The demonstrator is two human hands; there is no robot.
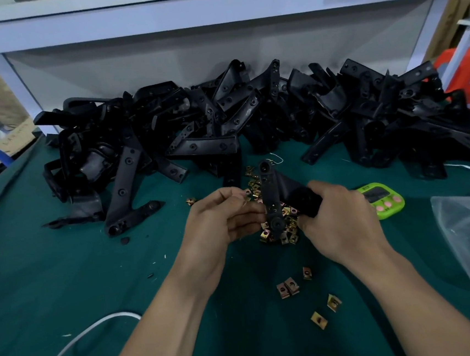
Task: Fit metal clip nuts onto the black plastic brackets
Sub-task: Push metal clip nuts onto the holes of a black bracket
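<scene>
The right hand (pixel 337 214) fingers clamp the bracket (pixel 268 192) upright over the nut heap (pixel 290 225), steadying its edge for the left hand (pixel 223 216), whose fingers are pinched together, anything between them hidden.

A V-shaped black plastic bracket (pixel 269 191) with holes along its length is held above the green table top (pixel 65 280). One arm stands nearly upright and the other runs into the right hand (pixel 344 219), which grips it. The curled fingers of the left hand (pixel 221 222) meet its left edge. A heap of similar black plastic brackets (pixel 223 127) lies tangled across the back. Brass-coloured square metal clip nuts (pixel 287 230) are piled just beneath the held bracket, and a few stray clip nuts (pixel 287 289) are scattered nearer the person.
</scene>
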